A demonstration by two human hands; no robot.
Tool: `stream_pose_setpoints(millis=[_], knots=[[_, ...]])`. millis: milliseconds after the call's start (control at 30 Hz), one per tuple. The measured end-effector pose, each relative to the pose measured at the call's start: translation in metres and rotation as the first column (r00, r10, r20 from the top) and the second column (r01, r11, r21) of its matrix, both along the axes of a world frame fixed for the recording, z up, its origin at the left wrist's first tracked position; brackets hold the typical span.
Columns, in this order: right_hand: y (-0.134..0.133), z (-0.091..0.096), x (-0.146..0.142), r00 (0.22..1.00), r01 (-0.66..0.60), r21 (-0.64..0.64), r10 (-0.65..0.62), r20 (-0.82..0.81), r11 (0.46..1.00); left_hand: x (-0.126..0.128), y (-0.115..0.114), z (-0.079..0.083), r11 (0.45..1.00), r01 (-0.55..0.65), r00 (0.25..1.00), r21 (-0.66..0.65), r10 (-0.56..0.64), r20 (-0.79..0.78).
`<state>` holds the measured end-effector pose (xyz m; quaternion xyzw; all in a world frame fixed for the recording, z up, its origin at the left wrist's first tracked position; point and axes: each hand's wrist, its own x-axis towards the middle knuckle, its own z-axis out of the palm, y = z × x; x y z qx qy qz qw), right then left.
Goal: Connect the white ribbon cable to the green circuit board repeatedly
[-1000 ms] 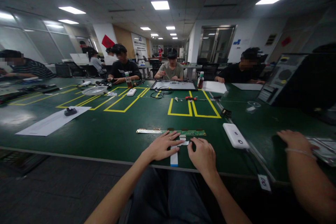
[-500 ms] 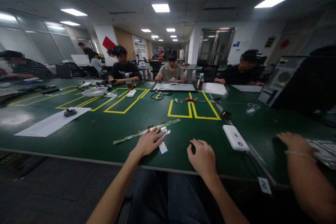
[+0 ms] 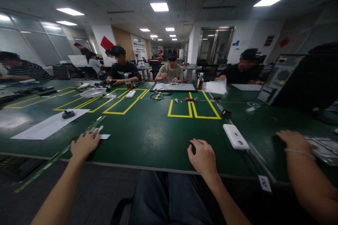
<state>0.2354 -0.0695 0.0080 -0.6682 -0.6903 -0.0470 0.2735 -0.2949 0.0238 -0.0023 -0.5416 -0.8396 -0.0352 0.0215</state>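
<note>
A long, narrow green circuit board (image 3: 43, 170) lies slantwise at the left, its near end sticking out past the table edge. My left hand (image 3: 86, 144) is closed over its middle, with the fingers covering part of it. Beside those fingertips, a short white ribbon cable (image 3: 105, 136) with a blue end reaches to the right. My right hand (image 3: 203, 156) rests on the green table (image 3: 155, 151) near its front edge, holding nothing, fingers loosely bent and the thumb apart from the index finger.
White paper (image 3: 42, 128) with a small dark object (image 3: 68, 114) lies left. A white power bank (image 3: 236, 137) and another person's hand (image 3: 294, 140) are at right. Further off are a red screwdriver (image 3: 190, 99), a computer tower (image 3: 277, 81) and a framed panel (image 3: 173, 87). Several people sit around.
My left hand has carried the circuit board and its ribbon cable to the left, turning the board steeper so one end overhangs the edge. My right hand has stayed put.
</note>
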Motion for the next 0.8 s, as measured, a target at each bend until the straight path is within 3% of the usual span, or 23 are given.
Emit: stream_pose_setpoints(millis=[167,367,500,800], knots=[[0.000,-0.001,0.001,1.000,-0.009,-0.005,0.009,0.012,1.000,-0.021,-0.010,0.010,1.000,-0.001,1.000,0.006,0.001,-0.009],[-0.001,-0.001,0.001,1.000,-0.012,-0.006,0.012,0.007,1.000,-0.017,-0.010,0.006,0.996,-0.040,0.994,0.085,0.048,-0.094],[-0.001,-0.001,0.001,1.000,-0.017,-0.003,0.017,0.009,1.000,-0.018,-0.013,0.006,0.992,-0.119,0.990,0.047,0.122,-0.067],[0.000,-0.002,0.001,1.000,-0.020,-0.013,0.020,0.006,1.000,-0.017,-0.012,0.010,0.989,-0.144,0.989,0.016,0.144,-0.022]])
